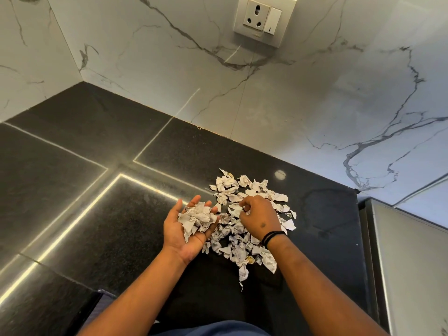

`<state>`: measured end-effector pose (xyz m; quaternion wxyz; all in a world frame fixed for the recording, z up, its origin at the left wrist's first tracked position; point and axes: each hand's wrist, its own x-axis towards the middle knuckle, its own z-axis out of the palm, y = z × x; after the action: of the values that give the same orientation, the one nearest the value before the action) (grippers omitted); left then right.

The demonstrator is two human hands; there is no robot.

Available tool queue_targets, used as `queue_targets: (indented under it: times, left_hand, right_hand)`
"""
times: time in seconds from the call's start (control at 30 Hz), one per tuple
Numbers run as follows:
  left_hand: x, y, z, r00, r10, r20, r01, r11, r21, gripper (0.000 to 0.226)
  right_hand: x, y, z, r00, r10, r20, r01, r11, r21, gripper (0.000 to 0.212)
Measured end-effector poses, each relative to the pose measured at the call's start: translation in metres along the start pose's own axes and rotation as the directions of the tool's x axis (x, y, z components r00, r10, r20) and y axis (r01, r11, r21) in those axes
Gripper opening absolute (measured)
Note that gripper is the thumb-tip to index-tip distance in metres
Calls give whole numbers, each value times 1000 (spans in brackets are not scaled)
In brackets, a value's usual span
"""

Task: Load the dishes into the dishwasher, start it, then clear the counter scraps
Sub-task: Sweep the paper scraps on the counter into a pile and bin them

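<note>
A heap of torn, crumpled white paper scraps [244,190] lies on the black stone counter [101,195]. My left hand [180,235] is turned palm up at the heap's left edge and carries a bunch of scraps [197,218] on its relaxed, slightly cupped fingers. My right hand [260,218] hovers over the middle of the heap, back of the hand up, fingers curled, and pinches a scrap at its fingertips. Black bands sit on the right wrist. The right hand and forearm hide part of the heap.
A white marble-patterned wall [291,112] runs behind the counter, with a socket and switch plate [264,19] high up. A steel-grey appliance edge [400,258] stands at the counter's right end. The counter's front edge [104,291] is near my body.
</note>
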<state>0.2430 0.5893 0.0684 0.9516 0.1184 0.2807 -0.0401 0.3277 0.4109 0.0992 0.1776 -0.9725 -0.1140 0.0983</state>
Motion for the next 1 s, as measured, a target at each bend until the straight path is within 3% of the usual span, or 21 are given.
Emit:
queue_targets:
  times: [0.17,0.37,0.53,0.63,0.8,1.0]
  left_hand:
    - [-4,0,-2,999,22,-23,-22,1000,1,44]
    - [-6,3,-5,999,40,-35,-40,999,-15,44]
    - [-7,-3,-2,999,31,-25,-31,1000,-3,43]
    - [-7,-6,1,999,32,-13,-32,999,13,46]
    - [-2,-8,2,999,41,-33,-41,999,0,44]
    - [-3,-19,12,999,39,-27,-40,999,-20,46]
  right_hand:
    - [1,-4,20,997,-69,44,77,974,-212,12]
    - [3,-5,19,995,-82,-48,70,976,-206,13]
    - [4,-11,19,995,-93,42,101,950,-297,12]
    - [3,-14,19,994,-106,6,102,942,-320,18]
    - [-4,-20,-2,980,-69,-187,43,989,-138,19]
    - [-39,-47,-8,948,-147,-282,207,958,199,4]
